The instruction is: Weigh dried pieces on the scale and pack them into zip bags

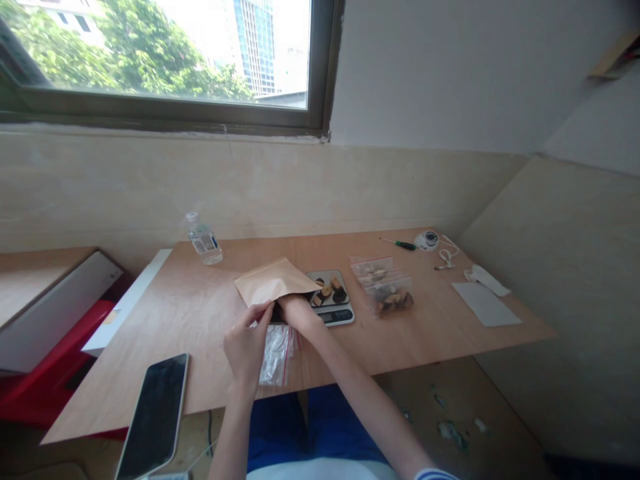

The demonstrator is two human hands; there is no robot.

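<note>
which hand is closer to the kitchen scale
Right. The right hand lies just left of the digital scale; the left hand is farther left.

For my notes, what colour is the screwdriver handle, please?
The handle is green, best in the head view.

We count two hands (245, 350) (297, 313), one kraft envelope (273, 281), one digital scale (337, 315), two zip bags (387, 293) (275, 357), one phone (154, 417), one water bottle (204, 240), and perhaps four chunks (326, 291).

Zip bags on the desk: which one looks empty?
The crumpled bag beside the left hand shows no contents; the bags right of the scale hold brown pieces.
</note>
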